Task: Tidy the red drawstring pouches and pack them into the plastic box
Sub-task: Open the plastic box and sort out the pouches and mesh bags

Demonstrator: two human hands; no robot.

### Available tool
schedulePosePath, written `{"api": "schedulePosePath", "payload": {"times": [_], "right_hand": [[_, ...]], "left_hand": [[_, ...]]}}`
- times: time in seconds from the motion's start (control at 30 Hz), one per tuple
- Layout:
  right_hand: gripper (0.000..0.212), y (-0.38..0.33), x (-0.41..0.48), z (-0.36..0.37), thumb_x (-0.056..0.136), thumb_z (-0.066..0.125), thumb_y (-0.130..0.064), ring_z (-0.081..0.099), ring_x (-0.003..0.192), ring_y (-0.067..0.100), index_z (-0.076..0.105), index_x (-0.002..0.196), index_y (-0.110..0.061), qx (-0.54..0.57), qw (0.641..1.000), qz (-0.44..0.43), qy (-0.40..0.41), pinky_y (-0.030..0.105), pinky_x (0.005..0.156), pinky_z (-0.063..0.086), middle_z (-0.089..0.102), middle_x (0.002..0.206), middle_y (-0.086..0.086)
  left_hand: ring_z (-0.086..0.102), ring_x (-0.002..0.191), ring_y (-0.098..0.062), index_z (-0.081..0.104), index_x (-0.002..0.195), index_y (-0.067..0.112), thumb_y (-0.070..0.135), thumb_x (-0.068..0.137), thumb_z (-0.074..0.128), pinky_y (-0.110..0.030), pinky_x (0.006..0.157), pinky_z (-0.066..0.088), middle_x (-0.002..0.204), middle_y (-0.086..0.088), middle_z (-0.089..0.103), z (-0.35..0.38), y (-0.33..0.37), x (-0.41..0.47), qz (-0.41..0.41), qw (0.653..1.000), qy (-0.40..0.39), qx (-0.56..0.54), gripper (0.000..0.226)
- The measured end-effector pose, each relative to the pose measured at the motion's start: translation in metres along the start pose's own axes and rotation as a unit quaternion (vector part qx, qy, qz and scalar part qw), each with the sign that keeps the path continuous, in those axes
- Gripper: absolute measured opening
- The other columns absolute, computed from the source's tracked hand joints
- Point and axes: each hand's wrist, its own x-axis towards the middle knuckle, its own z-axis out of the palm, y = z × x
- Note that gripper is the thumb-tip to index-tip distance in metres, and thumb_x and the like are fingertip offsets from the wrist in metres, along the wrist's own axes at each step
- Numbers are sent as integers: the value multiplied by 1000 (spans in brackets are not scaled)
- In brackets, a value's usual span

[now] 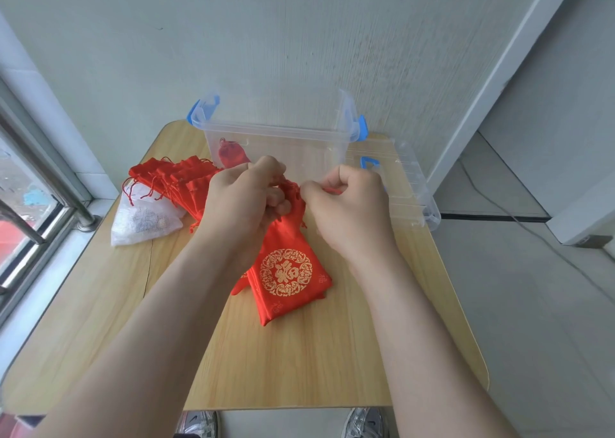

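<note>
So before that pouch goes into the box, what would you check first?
1. Left hand grips pouch neck: ok.
2. Right hand pinches cord: ok.
3. Neck drawn fully shut: cannot tell, fingers hide it.
4. Box open, lid off beside it: ok.
5. Room in box: ok, one packed pouch shows inside.
6. Pile packed: not ok, lies outside box.

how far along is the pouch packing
Early. Done: one red pouch sits in the plastic box. In hand: the left hand grips the neck of the gold-crested pouch while the right hand pinches its drawstring. Left: the pile of pouches on the table.
</note>
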Motion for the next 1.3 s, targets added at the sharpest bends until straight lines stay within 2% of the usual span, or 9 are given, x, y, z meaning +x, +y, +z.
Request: {"api": "schedulePosePath", "payload": {"times": [0.17, 0.27, 0.4, 0.47, 0.6, 0.8, 0.97, 1.1, 1.3], "right_hand": [[23, -3, 0, 0, 79, 79, -25, 60, 60, 15, 64, 67, -12, -35, 999, -28, 1, 31, 60, 50, 60, 56, -6], [26, -2, 0, 1, 78, 81, -30, 63, 62, 13, 65, 66, -14, -43, 999, -20, 2, 30, 60, 51, 62, 57, -7], [19, -1, 0, 0, 77, 82, -37, 68, 71, 12, 67, 72, -24, -70, 998, -8, -2, 30, 63, 54, 66, 65, -10], [5, -1, 1, 0, 81, 76, -33, 68, 70, 11, 74, 83, -30, -67, 997, -20, -15, 31, 65, 57, 69, 70, -10], [17, 0, 1, 2, 82, 70, -30, 73, 71, 11, 83, 93, -31, -10, 997, -33, -69, 37, 72, 63, 77, 75, -12], [10, 7, 4, 3, 92, 78, -20, 77, 79, 5, 84, 98, -25, 34, 993, -72, -85, 40, 80, 65, 80, 81, -11], [1, 6, 3, 2, 91, 83, -25, 73, 69, 6, 83, 91, -25, 37, 992, -77, -93, 38, 72, 64, 77, 73, -12], [8, 4, 3, -1, 85, 85, -28, 58, 50, 4, 80, 79, -26, 0, 995, -72, -71, 24, 58, 47, 61, 50, -19], [11, 1, 5, -6, 86, 77, -19, 54, 51, -2, 76, 76, -21, 40, 997, 15, -71, 11, 53, 39, 58, 49, -20]], "left_hand": [[22, 45, -12, 51, 83, 8, 4, 100, 52, -28, 48, 23, 83, -17, 67, -3, 3, -2, -11, 1000, -5, 19, 18], [27, 45, -12, 51, 92, 12, 15, 106, 54, -26, 45, 24, 69, -4, 59, -7, 3, 2, -17, 996, -27, 87, 15], [30, 46, -14, 46, 78, 16, 22, 109, 50, -28, 50, 29, 73, -8, 46, -9, 0, 4, -26, 983, -51, 177, 32], [31, 48, -15, 45, 79, 16, 18, 108, 46, -29, 52, 30, 70, -4, 46, -9, 0, 2, -24, 976, -66, 204, 29], [32, 49, -15, 51, 88, 9, 10, 106, 41, -30, 54, 30, 63, 0, 45, -9, 1, 0, -18, 970, -93, 223, 20], [40, 51, -13, 52, 81, 11, 12, 107, 44, -33, 56, 34, 70, -3, 52, -12, 4, -1, 52, 948, -100, 298, 27], [48, 62, -17, 55, 78, 14, 20, 105, 46, -41, 66, 42, 67, 4, 57, -15, 0, 1, 97, 928, -85, 350, 29], [49, 67, -20, 55, 90, 9, 20, 102, 41, -42, 65, 43, 72, 0, 60, -15, -1, -1, 121, 911, -107, 379, 21], [54, 59, -7, 63, 93, 8, 12, 106, 49, -28, 63, 44, 74, 3, 68, -15, 3, -3, 103, 922, -110, 357, 19]]}}
